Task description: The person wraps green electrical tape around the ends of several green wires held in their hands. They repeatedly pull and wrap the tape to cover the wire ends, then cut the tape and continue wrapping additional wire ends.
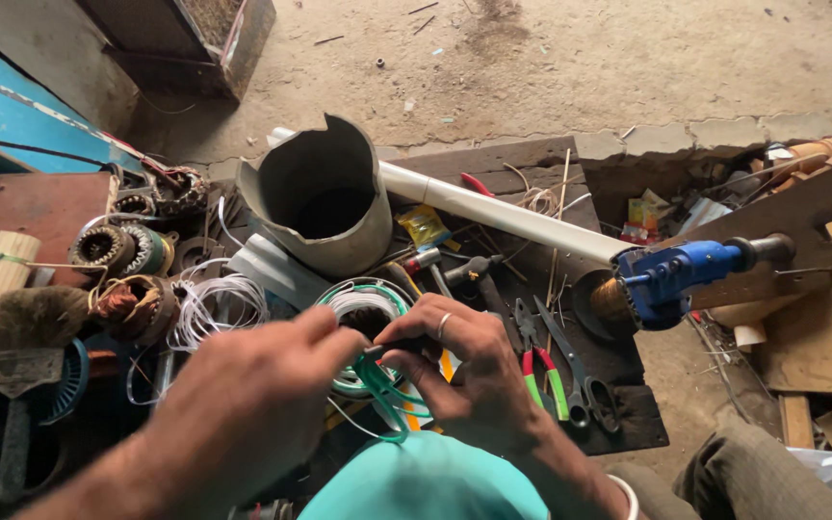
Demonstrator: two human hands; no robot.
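Observation:
My left hand (247,400) and my right hand (464,361) meet over a cluttered work board, fingertips pinched together on a loop of thin green wire (382,395). The green wire hangs down in a loop below my fingers, above a turquoise rounded object (430,481) at the bottom edge. Just behind my fingers lies a coil of white and green wire (363,303). A ring shows on my right hand.
A broken grey pipe section (325,197) stands behind the coil, and a long white pipe (512,217) runs to a blue hand winder (671,274). Pliers with red-green handles (539,371) and scissors (580,376) lie at right. Motor stators (122,250) and white wire loops (214,308) sit at left.

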